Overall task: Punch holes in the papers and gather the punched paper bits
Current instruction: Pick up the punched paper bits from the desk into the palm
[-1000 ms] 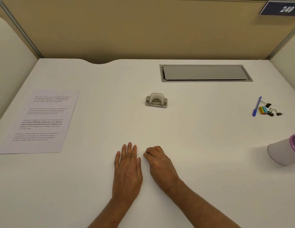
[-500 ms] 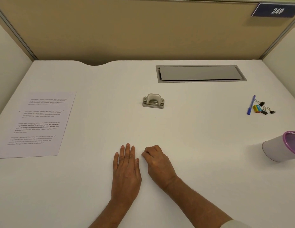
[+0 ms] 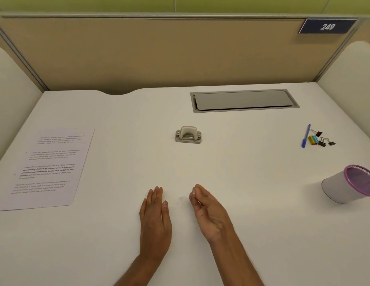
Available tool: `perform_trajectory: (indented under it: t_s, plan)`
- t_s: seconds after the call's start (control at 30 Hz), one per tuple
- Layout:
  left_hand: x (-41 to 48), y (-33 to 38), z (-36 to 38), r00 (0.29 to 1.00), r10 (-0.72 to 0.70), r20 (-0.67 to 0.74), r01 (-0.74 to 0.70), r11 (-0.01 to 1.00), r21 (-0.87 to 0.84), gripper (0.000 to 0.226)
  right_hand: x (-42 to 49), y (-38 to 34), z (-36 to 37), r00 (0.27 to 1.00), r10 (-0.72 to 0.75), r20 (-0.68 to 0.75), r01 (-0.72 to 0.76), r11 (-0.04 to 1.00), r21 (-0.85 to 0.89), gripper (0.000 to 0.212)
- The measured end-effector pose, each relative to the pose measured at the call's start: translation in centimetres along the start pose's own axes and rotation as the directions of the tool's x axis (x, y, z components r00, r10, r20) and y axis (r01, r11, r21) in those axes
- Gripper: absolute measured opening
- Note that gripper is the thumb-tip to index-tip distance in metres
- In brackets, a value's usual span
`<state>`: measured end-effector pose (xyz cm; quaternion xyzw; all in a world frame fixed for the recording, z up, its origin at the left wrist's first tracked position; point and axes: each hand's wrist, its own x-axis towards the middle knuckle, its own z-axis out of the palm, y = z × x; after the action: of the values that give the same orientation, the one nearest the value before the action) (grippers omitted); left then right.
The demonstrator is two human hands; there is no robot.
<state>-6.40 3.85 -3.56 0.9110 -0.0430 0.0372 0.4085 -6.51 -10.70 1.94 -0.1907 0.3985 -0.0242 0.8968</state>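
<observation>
A printed paper sheet (image 3: pixel 49 166) lies flat at the desk's left side. A small grey hole punch (image 3: pixel 188 135) stands at the middle of the desk, well beyond both hands. My left hand (image 3: pixel 156 215) rests flat, palm down, fingers together, holding nothing. My right hand (image 3: pixel 208 211) is turned on its side, its fingertips pinched on something small and white that looks like paper bits. A few tiny paper bits (image 3: pixel 181 198) lie on the desk between the two hands.
A white cup with a purple rim (image 3: pixel 341 188) lies tipped on its side at the right edge. A blue pen (image 3: pixel 305 136) and several binder clips (image 3: pixel 322 141) sit at the far right. A grey cable hatch (image 3: pixel 244 100) is set into the desk at the back.
My right hand has lifted from a knuckles-down fist on the desk and turned onto its side with the fingertips pinched. The left hand stays flat. The camera tilted up slightly.
</observation>
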Motion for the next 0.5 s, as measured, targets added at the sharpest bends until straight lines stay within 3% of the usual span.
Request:
perform_trajectory:
  t_s: [0.13, 0.23, 0.5]
  plan:
    - [-0.1, 1.8, 0.1, 1.0, -0.011, 0.016, 0.012, 0.999, -0.044, 0.049, -2.2, -1.7, -0.3, 0.98, 0.116, 0.164, -0.157, 0.952, 0.264, 0.032]
    - [0.1, 3.6, 0.6, 0.999, 0.029, 0.034, -0.027, 0.999, -0.046, 0.048, -3.6, -3.4, -0.4, 0.96, 0.133, 0.247, -0.208, 0.929, 0.305, 0.027]
    - [1.0, 10.3, 3.6, 0.991, 0.108, 0.08, -0.099, 0.99, -0.104, 0.049, -7.2, -10.8, -2.2, 0.958, 0.051, 0.282, -0.165, 0.903, 0.398, 0.032]
